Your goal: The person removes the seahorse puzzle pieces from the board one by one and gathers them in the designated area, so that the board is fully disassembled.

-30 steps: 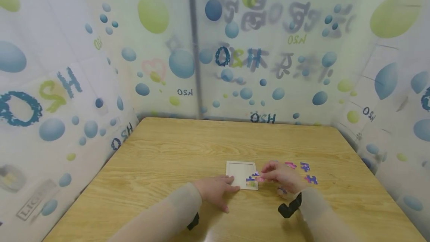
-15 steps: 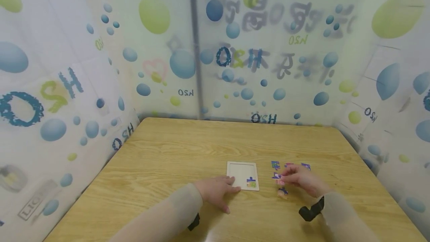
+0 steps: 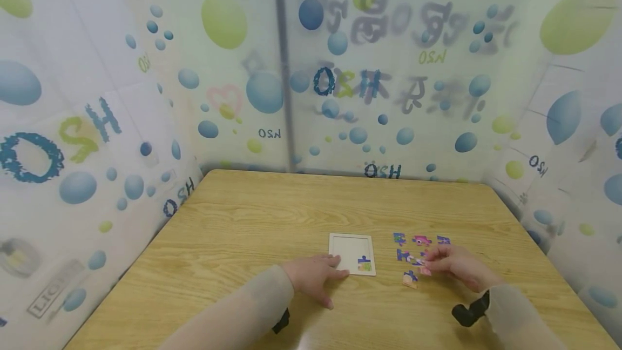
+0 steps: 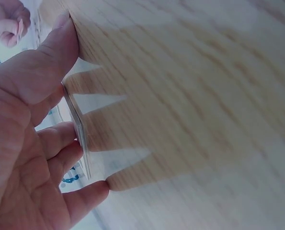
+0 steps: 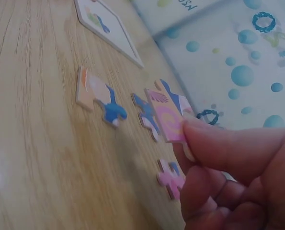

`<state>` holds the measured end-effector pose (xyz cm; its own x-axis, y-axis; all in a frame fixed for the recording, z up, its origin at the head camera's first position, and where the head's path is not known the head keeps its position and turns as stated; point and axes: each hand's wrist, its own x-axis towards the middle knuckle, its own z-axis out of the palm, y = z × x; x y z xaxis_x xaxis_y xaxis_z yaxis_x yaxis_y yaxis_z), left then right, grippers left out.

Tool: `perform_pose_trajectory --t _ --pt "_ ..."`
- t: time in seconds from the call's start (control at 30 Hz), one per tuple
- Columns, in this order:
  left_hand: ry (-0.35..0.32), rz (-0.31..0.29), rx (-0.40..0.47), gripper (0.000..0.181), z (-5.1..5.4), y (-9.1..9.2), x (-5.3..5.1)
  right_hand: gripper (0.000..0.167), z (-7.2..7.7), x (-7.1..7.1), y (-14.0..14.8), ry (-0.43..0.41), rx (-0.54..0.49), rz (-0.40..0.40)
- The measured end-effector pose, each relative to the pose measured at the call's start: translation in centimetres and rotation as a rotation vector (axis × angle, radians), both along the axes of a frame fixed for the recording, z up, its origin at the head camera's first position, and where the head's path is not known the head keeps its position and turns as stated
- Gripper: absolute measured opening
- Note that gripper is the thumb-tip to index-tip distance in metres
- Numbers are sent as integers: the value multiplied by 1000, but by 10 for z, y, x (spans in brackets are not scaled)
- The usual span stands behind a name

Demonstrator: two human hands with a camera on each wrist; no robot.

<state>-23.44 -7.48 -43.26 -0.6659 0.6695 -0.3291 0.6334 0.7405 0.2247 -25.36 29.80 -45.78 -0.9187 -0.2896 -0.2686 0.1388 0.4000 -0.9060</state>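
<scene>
A white puzzle frame lies flat on the table, with one puzzle piece, purple and green, in its lower right corner. My left hand rests at the frame's lower left, fingers spread and touching its edge. In the right wrist view, my right hand pinches a pink and purple puzzle piece between thumb and fingers. That hand hovers over the loose pieces right of the frame. Nearest are a peach and blue piece and a pink piece. The right hand partly covers some pieces.
Several loose pieces lie in rough rows right of the frame, among them a pink one with an eye and a green-purple one. The wooden table ends at patterned curtains behind and on both sides.
From over the frame's right side, my right hand has moved right to the loose pieces, still pinching the pink and purple puzzle piece. The left hand has stayed on the frame.
</scene>
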Motion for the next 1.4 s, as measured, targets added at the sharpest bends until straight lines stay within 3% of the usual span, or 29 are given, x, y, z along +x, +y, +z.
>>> perform_pose_trajectory --t 0.67,0.9,1.1,1.4 --pt "-23 36 4 75 -1 1 0 15 -1 10 19 52 203 13" --pt "-18 34 1 75 -1 1 0 14 -3 13 14 99 282 -24" --pt "-12 22 -4 76 -1 1 0 16 -3 12 10 86 359 -71" --pt "-17 9 -2 76 -3 0 -2 17 -5 11 9 78 348 -76"
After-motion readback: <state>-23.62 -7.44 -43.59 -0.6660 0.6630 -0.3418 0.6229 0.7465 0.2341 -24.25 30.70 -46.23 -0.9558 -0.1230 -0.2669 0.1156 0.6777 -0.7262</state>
